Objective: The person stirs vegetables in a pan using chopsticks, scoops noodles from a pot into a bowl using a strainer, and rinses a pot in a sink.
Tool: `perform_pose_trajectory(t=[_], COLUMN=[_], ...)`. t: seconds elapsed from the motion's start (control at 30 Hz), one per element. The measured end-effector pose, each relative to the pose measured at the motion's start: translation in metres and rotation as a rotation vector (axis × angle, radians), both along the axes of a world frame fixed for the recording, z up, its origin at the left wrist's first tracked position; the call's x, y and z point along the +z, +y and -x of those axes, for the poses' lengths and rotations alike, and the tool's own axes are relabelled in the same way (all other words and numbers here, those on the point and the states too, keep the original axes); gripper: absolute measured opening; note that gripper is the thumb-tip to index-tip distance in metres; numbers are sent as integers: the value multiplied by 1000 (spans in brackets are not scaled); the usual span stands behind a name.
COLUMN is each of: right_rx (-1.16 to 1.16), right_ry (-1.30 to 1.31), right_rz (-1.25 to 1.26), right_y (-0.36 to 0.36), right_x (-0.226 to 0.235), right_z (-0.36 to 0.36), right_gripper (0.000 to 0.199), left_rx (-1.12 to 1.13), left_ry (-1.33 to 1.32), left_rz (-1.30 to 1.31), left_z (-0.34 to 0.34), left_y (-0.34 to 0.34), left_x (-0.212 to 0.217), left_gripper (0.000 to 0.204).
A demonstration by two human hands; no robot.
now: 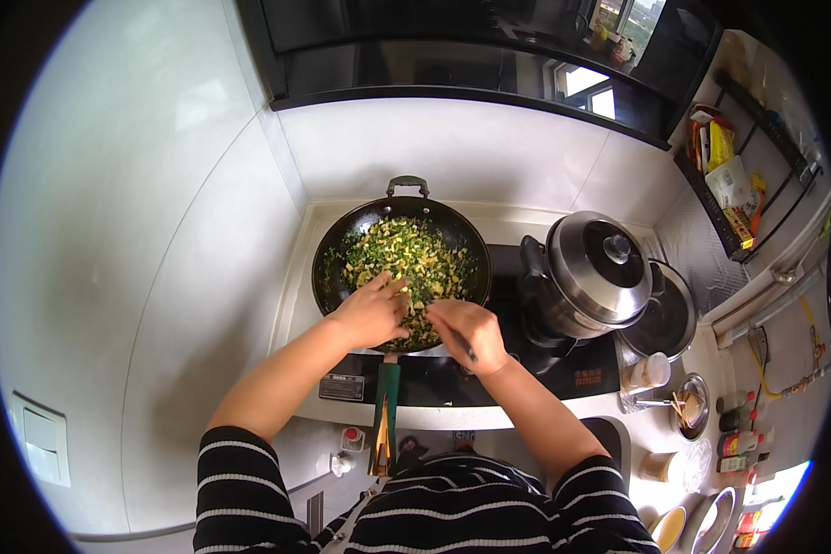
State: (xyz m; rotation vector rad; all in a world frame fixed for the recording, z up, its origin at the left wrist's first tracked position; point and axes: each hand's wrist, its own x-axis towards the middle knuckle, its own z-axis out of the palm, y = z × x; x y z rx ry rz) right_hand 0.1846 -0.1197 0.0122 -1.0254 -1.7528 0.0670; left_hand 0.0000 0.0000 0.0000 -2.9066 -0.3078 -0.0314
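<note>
Head view looks straight down on a black wok (328, 268) full of chopped green and yellow food (402, 263), sitting on a dark cooktop (434, 379) set into a pale bench (291, 314). Both hands hover over the near edge of the wok. The left hand (371, 314) has its fingers (392, 286) curled loosely, tips down and touching the food; whether they pinch any of it I cannot tell. The right hand (469, 332), just beside the left hand, has its fingers closed around a thin dark utensil handle (465, 349), which sticks out toward the person; its working end is hidden by the hand. The wok's long handle (385, 415), green and then wooden at its end, runs from the near rim of the wok toward the person, passing between the two forearms. A small loop handle (407, 185) sits at the far rim of the wok. To the right of the wok stands a steel pot with a domed lid (600, 268), and farther right, bottles and small bowls (692, 406) crowd the bench. Striped sleeves (240, 489) cover the upper arms.
</note>
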Motion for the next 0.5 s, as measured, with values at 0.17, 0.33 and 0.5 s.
perform_pose_trajectory(t=[0.17, 0.33, 0.5], right_rx=[39, -10, -165], right_ry=[-109, -61, 197], right_rz=[-31, -137, 86], right_y=[-19, -17, -7], right_x=[9, 9, -7], right_z=[-20, -11, -11], right_gripper=[16, 17, 11], left_rx=[41, -5, -103], left_ry=[104, -290, -518], left_rz=[114, 196, 487], left_z=[-24, -13, -2], left_y=[-17, -8, -6], left_x=[-16, -10, 2], left_gripper=[46, 32, 26])
